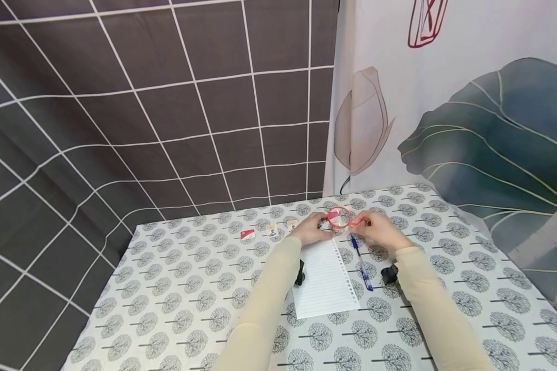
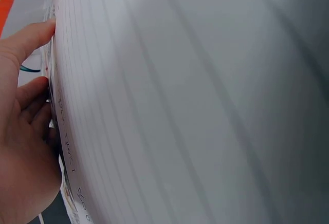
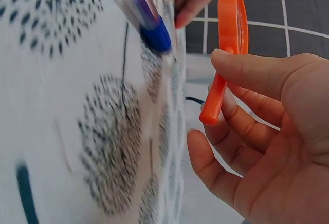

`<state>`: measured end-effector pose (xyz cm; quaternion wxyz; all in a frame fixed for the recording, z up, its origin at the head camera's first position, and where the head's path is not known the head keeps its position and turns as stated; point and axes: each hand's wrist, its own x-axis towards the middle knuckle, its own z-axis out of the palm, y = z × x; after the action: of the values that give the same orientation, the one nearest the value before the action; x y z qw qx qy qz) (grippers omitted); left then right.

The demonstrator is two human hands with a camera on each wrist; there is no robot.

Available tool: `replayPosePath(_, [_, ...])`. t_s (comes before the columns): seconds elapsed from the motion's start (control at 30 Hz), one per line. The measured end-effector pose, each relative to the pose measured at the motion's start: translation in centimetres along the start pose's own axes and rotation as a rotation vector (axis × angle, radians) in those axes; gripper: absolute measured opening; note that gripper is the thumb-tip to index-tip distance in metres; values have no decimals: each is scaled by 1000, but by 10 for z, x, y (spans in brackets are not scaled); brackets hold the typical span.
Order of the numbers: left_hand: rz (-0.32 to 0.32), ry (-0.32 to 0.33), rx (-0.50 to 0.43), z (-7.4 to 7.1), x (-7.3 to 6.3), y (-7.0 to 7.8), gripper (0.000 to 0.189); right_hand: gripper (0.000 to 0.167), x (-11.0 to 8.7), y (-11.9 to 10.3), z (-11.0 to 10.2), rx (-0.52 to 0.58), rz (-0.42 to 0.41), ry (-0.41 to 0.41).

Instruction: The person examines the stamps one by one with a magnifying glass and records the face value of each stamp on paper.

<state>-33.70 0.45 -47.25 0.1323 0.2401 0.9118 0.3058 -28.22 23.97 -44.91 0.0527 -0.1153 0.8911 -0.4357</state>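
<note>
My right hand [image 1: 375, 228] pinches the handle of a small orange-red magnifying glass [image 3: 230, 23] between thumb and fingers, its ring raised above the table. My left hand [image 1: 312, 228] lies by the top of a lined sheet of paper [image 1: 325, 283], thumb and fingers extended at the paper's edge in the left wrist view. Its fingertips come close to the left side of the lens in the head view. Through the lens a red and white patch shows. A blue pen [image 1: 362, 265] lies right of the sheet, below the right hand.
Left of the hands lie a red and white card [image 1: 247, 234] and two small picture cards [image 1: 272, 230]. A cloth with tree prints [image 1: 190, 309] covers the table. Behind it hang a dark gridded curtain [image 1: 223, 103] and a pale one with leaf shapes [image 1: 496, 129].
</note>
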Motion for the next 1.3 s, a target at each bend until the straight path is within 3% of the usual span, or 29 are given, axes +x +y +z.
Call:
replayPosePath(0.17, [-5,-23,91,-1,7,-4,78,9,-6,1,-15,-182,-97,84])
replayPosePath(0.5, [-12,-42,279,0,15,2,79,17,-42,19,-48,-216,-5,142])
replayPosePath(0.7, [-2,-7,345,4,14,3,79,24,-69,36,-69,-238,83,169])
replayPosePath(0.97, [18,13,329,3,0,10,78,24,-96,53,-84,-238,193,132])
replayPosePath(1.17, [1,1,324,8,3,8,79,21,-102,57,-91,-251,220,73])
replayPosePath(1.3, [4,-24,370,8,7,6,79,20,-101,64,-88,-251,262,22])
